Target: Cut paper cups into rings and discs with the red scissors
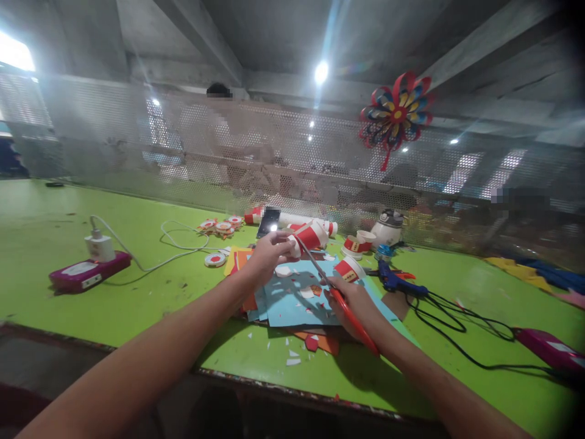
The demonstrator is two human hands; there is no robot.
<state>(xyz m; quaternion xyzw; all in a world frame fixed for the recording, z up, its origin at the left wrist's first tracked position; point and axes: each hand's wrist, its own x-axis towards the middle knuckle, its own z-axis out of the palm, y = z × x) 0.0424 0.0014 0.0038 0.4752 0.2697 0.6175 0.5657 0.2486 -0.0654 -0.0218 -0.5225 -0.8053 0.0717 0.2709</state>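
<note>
My left hand (270, 251) grips a red and white paper cup (312, 238), tipped on its side above a stack of coloured paper. In my right hand (354, 302) is a pair of scissors (340, 302) with orange-red handles. Their blades reach up to the cup's near side; whether they are cutting into it I cannot tell. Under both hands lies light blue paper (292, 308) strewn with scraps. Another red and white cup (348, 268), lying tilted, is just beyond my right hand.
A blue glue gun (395, 280) with black cable lies right of the paper. Purple power strips (89, 271) sit at both sides. Behind are a phone (269, 223), cut cup pieces (223, 227), more cups (353, 245) and a white pot-like object (388, 228). A perforated screen (283, 164) bounds the table; a person stands beyond.
</note>
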